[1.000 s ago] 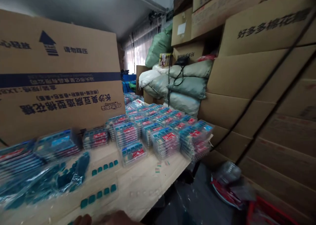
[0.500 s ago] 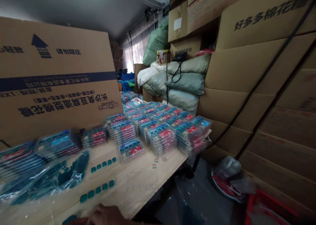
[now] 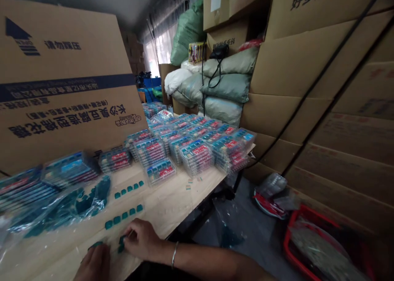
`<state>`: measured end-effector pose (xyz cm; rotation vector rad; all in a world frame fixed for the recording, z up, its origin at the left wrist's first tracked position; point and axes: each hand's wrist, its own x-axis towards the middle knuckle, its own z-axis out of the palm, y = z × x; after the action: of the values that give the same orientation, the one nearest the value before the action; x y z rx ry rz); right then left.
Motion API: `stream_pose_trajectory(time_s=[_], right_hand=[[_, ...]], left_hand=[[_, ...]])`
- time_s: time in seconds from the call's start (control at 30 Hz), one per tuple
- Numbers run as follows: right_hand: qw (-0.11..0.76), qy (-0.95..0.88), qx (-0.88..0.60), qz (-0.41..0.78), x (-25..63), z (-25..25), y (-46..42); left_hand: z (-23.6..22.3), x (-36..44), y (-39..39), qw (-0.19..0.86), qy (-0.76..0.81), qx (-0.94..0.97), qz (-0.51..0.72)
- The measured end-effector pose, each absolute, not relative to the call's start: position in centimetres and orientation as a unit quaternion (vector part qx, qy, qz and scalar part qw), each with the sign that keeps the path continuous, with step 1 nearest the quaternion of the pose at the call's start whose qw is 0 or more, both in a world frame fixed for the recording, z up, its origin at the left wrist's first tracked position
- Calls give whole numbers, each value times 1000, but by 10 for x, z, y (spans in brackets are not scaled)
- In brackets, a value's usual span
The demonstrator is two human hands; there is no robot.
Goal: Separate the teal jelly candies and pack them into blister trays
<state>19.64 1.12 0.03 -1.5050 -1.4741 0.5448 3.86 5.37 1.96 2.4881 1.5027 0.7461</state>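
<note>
My right hand (image 3: 141, 239), with a silver bangle at the wrist, pinches a small teal piece (image 3: 121, 245) just above the table near its front edge. To its left, my left hand (image 3: 94, 264) is closed around another teal piece (image 3: 97, 244), partly hidden by the fingers. Beyond the hands lies a row of several teal pieces (image 3: 117, 219), each in or under clear plastic. A second such row (image 3: 130, 189) lies farther back. On the left, a clear plastic bag (image 3: 70, 209) lies open with many loose teal pieces.
Stacks of clear packs (image 3: 197, 157) with red and teal contents cover the far table (image 3: 172, 199). A large carton (image 3: 67, 108) stands at the left. Filled sacks (image 3: 227, 88) and stacked cartons (image 3: 292, 84) line the right. A red basket (image 3: 287, 248) sits on the floor.
The view has tilted down and turned slightly right. Both hands now show more fully, and my right hand has moved in beside the nearer row with a teal piece.
</note>
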Motion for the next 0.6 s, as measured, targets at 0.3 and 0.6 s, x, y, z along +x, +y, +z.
stream_pose_trajectory(time_s=[0.3,0.6], right_hand=[[546,-547,-561,296,202,11,6],[573,-499,-517,394,211,3,-4]], left_hand=[[29,25,51,131,472,851,192],[43,33,31,234,555,731,319]])
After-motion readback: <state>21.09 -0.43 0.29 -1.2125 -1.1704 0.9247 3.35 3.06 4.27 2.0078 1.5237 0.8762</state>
